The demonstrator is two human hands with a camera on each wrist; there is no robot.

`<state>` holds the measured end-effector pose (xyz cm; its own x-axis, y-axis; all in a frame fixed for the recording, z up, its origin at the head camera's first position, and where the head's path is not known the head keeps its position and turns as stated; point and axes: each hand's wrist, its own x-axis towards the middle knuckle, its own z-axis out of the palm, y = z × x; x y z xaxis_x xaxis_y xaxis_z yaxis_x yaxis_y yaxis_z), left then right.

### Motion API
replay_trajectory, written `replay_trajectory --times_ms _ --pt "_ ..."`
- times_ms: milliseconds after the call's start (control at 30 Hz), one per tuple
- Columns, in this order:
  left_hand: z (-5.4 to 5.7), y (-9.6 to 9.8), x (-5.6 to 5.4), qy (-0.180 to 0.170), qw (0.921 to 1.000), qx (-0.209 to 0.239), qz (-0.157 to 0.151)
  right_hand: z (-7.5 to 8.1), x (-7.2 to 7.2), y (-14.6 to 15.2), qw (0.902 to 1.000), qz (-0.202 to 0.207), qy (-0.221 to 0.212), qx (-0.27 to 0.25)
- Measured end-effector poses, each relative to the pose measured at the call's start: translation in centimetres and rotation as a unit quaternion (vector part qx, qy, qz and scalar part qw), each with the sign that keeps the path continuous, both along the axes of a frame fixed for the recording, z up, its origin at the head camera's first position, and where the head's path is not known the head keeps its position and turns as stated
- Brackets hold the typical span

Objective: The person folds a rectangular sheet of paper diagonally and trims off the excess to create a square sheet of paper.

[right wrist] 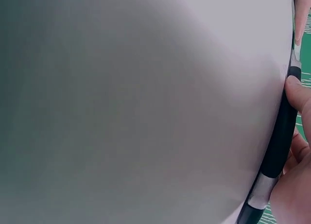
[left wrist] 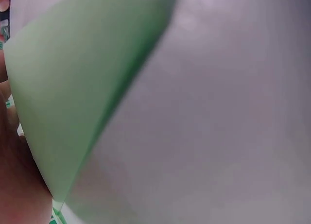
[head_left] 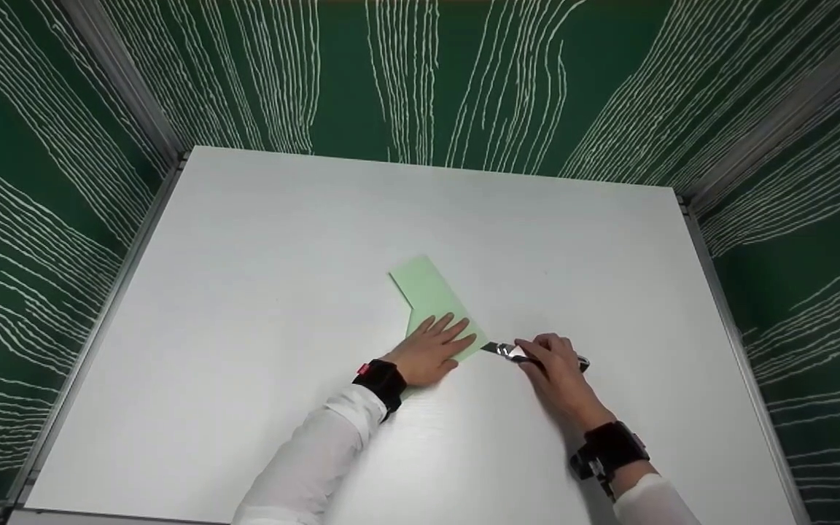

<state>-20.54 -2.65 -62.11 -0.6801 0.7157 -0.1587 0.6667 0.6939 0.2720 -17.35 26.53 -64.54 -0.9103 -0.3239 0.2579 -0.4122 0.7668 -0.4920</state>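
A sheet of folded light-green paper (head_left: 431,288) is held down on the white table (head_left: 281,292) beneath the left hand (head_left: 427,359), whose fingers are laid nearly straight and spread apart across its lower part. Beyond those fingertips the upper part of the paper is left uncovered, with a notch seen in its edge to the left of the fingers; in the left wrist view one edge is seen raised off the table, with shadow beneath. By the right hand (head_left: 555,364) a utility knife (head_left: 513,353) is gripped, the fingers clamped round its dark handle and the thumb pressed along it. Ahead of these fingers the blade is pointed at the paper's corner just beside the left hand's fingers; whether its tip is slid between the layers cannot be told. Behind the fingers of each hand a black wrist device is worn, one on the left (head_left: 382,383) and one on the right (head_left: 613,448), above white sleeves (head_left: 318,452). Well beyond all the fingers, the table is bordered by green walls (head_left: 340,80) marked with wavy white lines.
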Motion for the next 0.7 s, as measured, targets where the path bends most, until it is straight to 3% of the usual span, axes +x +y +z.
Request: replay_trajectory --times_ms 333,700 --pt "0.0 0.0 0.2 -0.005 1.0 -0.005 -0.007 0.3 0.4 -0.9 0.9979 -0.045 -0.045 0.001" --pt "-0.2 0.0 0.1 0.008 0.9997 -0.015 -0.019 0.2 1.2 -1.8 0.9977 -0.062 -0.026 0.015"
